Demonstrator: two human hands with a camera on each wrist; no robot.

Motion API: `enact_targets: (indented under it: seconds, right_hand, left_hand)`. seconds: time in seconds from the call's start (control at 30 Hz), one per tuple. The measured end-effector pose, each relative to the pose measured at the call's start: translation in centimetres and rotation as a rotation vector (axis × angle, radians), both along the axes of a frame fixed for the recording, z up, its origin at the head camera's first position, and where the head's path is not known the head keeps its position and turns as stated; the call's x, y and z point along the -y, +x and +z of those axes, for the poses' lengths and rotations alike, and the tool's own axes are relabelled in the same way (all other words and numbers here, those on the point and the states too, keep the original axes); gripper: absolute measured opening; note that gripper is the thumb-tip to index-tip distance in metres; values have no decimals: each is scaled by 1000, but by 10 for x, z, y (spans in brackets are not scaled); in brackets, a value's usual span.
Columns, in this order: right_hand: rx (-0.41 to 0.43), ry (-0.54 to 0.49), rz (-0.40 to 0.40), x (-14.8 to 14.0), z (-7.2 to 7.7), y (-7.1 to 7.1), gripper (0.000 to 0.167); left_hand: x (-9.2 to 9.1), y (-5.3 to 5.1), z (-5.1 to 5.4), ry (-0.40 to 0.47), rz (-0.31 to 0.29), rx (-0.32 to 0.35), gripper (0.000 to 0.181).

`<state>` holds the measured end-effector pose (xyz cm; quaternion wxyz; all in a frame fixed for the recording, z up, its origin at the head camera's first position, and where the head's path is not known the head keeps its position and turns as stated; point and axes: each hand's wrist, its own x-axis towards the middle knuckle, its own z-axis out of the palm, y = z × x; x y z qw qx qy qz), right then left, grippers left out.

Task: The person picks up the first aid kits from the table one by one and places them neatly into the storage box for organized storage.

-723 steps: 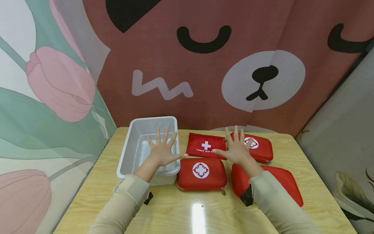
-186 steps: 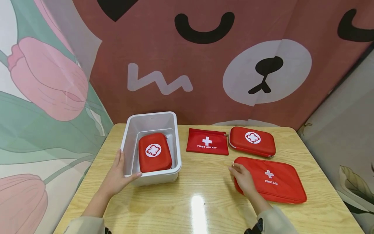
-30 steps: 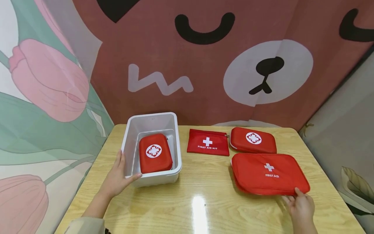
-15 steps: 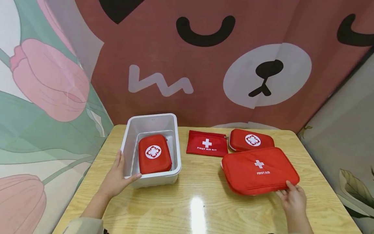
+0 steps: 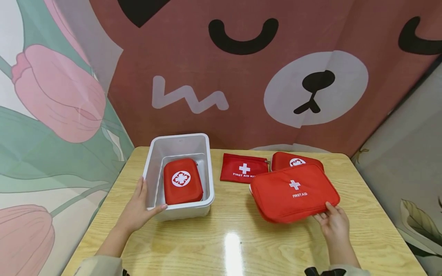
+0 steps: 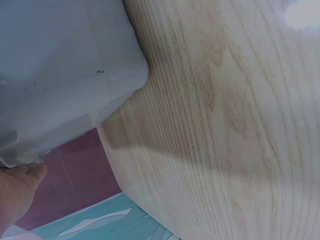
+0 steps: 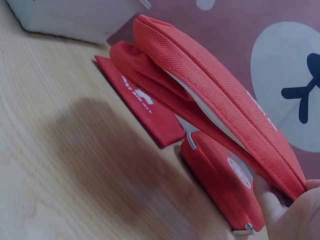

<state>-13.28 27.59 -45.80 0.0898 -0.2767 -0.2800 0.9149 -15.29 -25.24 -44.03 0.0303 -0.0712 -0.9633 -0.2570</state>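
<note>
Clearly, the right fingers (image 5: 332,209) pinch the pouch (image 5: 291,199) by its near-right corner, holding it tilted above the table's (image 5: 193,249) right half. With one corner gripped, a firm pinch and slow movement should limit sagging, clear of the kit (image 5: 230,168) and case (image 5: 280,159) along the far edge. Left fingers (image 5: 139,188) lie spread against the bin (image 5: 188,214), toward the far-left corner; gentle steadying suits.

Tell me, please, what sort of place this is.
Probably a staged indoor corner: a wood-grain table stands before a bear-face hanging, with a tulip-patterned hanging along the left side.
</note>
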Motion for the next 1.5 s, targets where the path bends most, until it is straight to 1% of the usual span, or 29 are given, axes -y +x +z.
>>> enact_targets:
  seconds: [0.07, 0.13, 0.33, 0.57, 0.73, 0.83, 1.03, 1.17, 1.27, 1.37, 1.5]
  right_hand:
    - [-17, -18, -1, 2, 1, -1, 18]
    - [-17, -18, -3, 4, 1, -2, 18]
    - [29, -17, -1, 11, 4, -7, 18]
    - [-17, -17, 75, 20, 9, -13, 18]
    - [-23, -26, 82, 27, 11, -18, 18]
    - [-50, -31, 96, 30, 11, -20, 17]
    - [-97, 8, 139, 36, 15, -24, 17]
    - [-86, 17, 127, 40, 21, -29, 15]
    - [-80, 30, 119, 42, 26, -33, 20]
    - [-90, 53, 134, 43, 29, -37, 22]
    - [-75, 65, 152, 48, 35, -43, 21]
  left_hand:
    - [0, 0, 0, -1, 0, 1, 103]
    - [0, 0, 1, 0, 0, 1, 103]
    - [0, 0, 2, 3, -6, -4, 103]
    - [1, 1, 2, 3, -2, -11, 103]
    - [1, 1, 1, 1, 0, -7, 103]
    - [0, 1, 1, 6, -4, -12, 103]
    - [0, 0, 0, 16, -13, -32, 103]
    - [0, 0, -2, 19, -12, -31, 103]
    - [0, 0, -2, 20, -11, -27, 104]
    - [0, 0, -2, 17, -9, -27, 104]
    - [0, 0, -2, 14, -9, -26, 104]
